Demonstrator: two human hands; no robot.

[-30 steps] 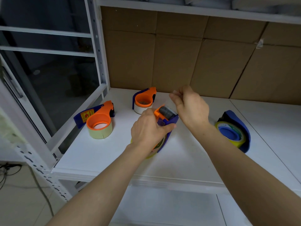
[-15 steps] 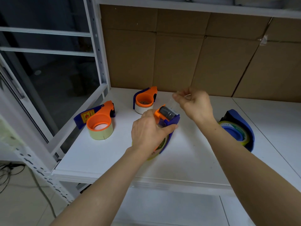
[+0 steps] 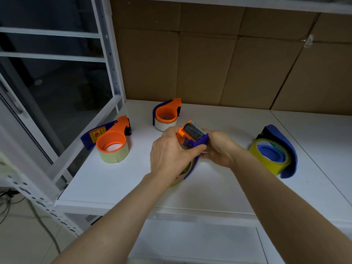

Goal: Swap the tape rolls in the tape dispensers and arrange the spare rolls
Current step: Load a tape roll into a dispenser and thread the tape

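My left hand [image 3: 169, 153] grips a blue and orange tape dispenser [image 3: 194, 135] above the white shelf [image 3: 133, 180], with a yellowish tape roll [image 3: 185, 168] partly hidden under my palm. My right hand [image 3: 219, 149] holds the dispenser's right side just below its black roller, fingers curled against it. Three other dispensers stand on the shelf: an orange one with a pale yellow roll [image 3: 112, 143] at the left, an orange one with a white roll [image 3: 166, 116] at the back, and a blue one with a yellow roll [image 3: 274, 151] at the right.
Brown cardboard [image 3: 228, 54] lines the back of the shelf. A white metal upright [image 3: 106, 46] and rails stand at the left. A lower white shelf [image 3: 190, 242] lies below the front edge. Cables lie on the floor at the left.
My right hand has come down from a raised position behind the dispenser, where it pinched a strip of clear tape, to the dispenser's right side. My left hand has kept its grip.
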